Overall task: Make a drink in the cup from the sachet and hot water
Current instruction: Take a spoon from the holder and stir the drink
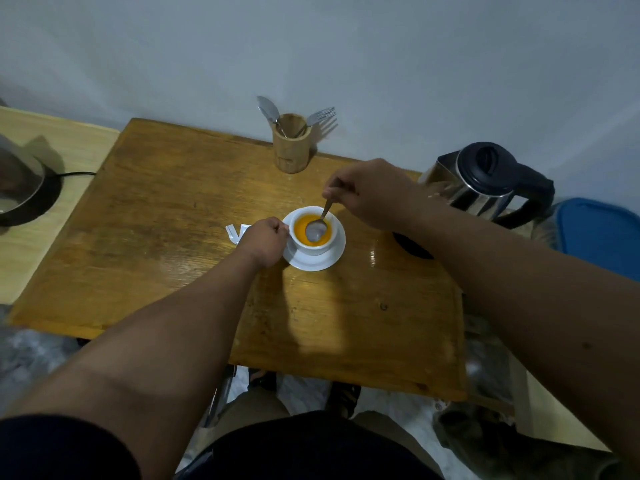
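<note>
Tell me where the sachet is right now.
In the head view the sachet lies flat on the table, just left of the saucer, partly hidden behind the left hand at the cup.

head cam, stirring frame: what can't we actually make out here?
- Cup handle: head view, covered by the left hand.
- Sachet: mostly behind the left hand; print too small to read.
- Spoon handle top: inside the right hand.
- Kettle water level: lid shut, steel body opaque.
- Dark patch on the table: partly under the right forearm, unidentifiable.
- Pot at left: cut by the frame edge.
</note>
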